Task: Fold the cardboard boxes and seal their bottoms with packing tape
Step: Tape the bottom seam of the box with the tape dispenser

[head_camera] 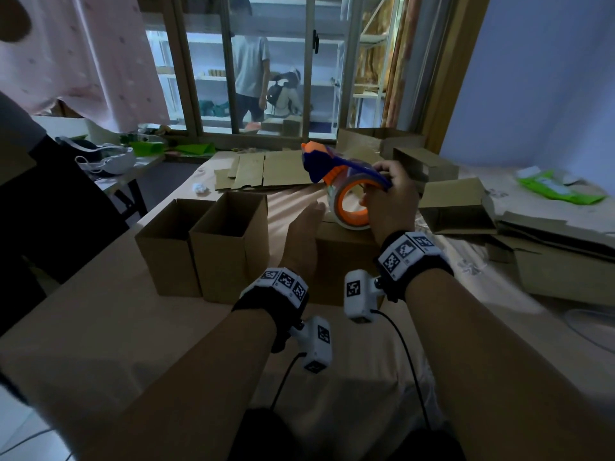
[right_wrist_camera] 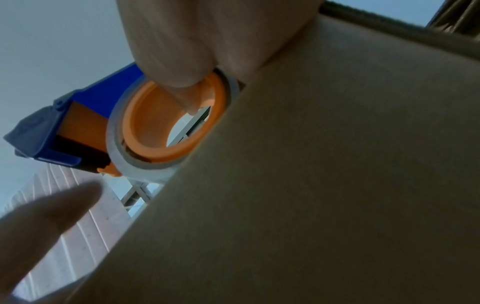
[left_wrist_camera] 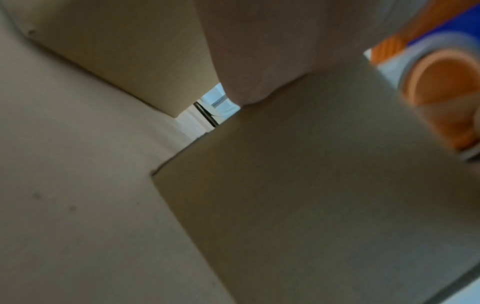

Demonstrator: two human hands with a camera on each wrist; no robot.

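A closed cardboard box [head_camera: 342,257] stands at the centre of the bed, its flat face up. My left hand [head_camera: 304,227] lies against its left top edge with straight fingers; in the left wrist view the palm [left_wrist_camera: 259,51] presses the box [left_wrist_camera: 311,195]. My right hand [head_camera: 389,194] grips a blue and orange tape dispenser [head_camera: 346,184] with its clear roll resting on the box's far top edge. The right wrist view shows fingers [right_wrist_camera: 182,51] curled into the dispenser's [right_wrist_camera: 155,127] orange ring, above the box [right_wrist_camera: 337,185].
Two open upright boxes [head_camera: 173,247] [head_camera: 229,247] stand just left of the centre box. Flat cardboard sheets [head_camera: 266,171] lie behind. More boxes [head_camera: 456,207] [head_camera: 565,267] are piled at the right. A dark table [head_camera: 109,181] stands at the left; people stand beyond the window [head_camera: 253,68].
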